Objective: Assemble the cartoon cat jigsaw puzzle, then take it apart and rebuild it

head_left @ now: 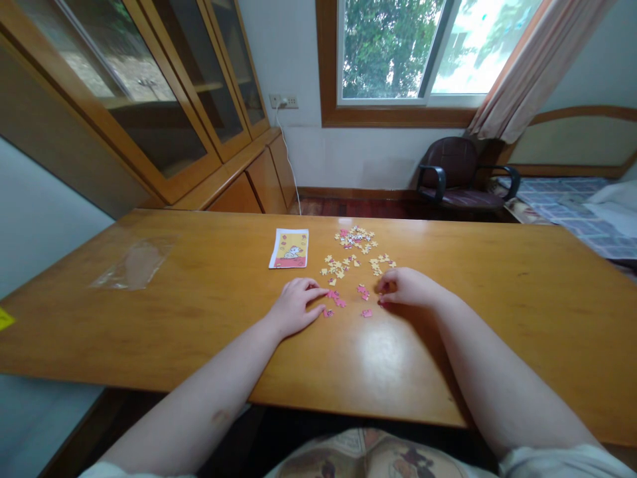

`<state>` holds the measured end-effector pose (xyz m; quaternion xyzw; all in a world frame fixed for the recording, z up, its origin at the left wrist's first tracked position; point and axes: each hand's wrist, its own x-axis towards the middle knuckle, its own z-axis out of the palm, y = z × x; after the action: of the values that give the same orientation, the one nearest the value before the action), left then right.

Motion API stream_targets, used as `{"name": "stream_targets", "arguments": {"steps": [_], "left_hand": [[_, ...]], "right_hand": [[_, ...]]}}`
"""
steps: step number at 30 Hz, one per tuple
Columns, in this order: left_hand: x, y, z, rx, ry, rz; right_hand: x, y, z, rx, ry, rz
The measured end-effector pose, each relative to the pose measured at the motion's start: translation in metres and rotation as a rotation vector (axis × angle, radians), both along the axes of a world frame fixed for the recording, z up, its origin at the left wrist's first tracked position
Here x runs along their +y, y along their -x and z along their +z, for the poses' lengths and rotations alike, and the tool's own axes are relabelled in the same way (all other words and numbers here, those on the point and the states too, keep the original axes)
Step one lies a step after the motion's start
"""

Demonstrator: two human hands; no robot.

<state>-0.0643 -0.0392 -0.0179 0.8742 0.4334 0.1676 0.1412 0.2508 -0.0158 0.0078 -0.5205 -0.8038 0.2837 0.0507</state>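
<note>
We are sorting, it seems, the pink puzzle pieces [367, 313] on the table [149, 332]. Our left hand [297, 307], loosely spread, touches some — whether our right hand [411, 287] pinches one, we cannot tell. The next move probably needs precise alignment.

1. No text, label, brand, number or sign can be read.
2. The card [289, 249] bears a printed picture in yellow and pink; any lettering on it is too small to read.
3. The puzzle pieces [355, 238] carry small printed marks, too tiny to tell as letters or numbers.
4. The yellow slip [5, 319] is partly out of view, and any writing on it is illegible.
5. The shirt [365, 458] has a printed design with no legible words.
</note>
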Motion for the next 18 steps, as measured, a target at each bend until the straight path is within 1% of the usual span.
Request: {"name": "stream_targets", "arguments": {"steps": [4,6,9,14,16,18], "left_hand": [[0.000,0.000,-0.001,-0.005,-0.007,0.017],[0.000,0.000,0.000,-0.005,-0.001,0.011],[0.000,0.000,-0.001,-0.007,-0.005,0.023],[0.002,0.001,-0.005,-0.013,-0.019,0.081],[0.001,0.001,-0.004,-0.018,-0.021,0.069],[-0.001,0.000,-0.002,-0.018,-0.014,0.024]], "right_hand": [[0.003,-0.001,-0.007,0.015,0.094,-0.017],[0.004,0.003,-0.012,0.025,0.081,-0.036],[0.005,0.008,-0.016,0.019,-0.019,-0.034],[0.000,0.013,-0.009,0.019,-0.215,-0.007],[-0.001,0.015,-0.009,0.009,-0.294,0.007],[-0.002,0.018,-0.011,-0.002,-0.347,0.044]]}}
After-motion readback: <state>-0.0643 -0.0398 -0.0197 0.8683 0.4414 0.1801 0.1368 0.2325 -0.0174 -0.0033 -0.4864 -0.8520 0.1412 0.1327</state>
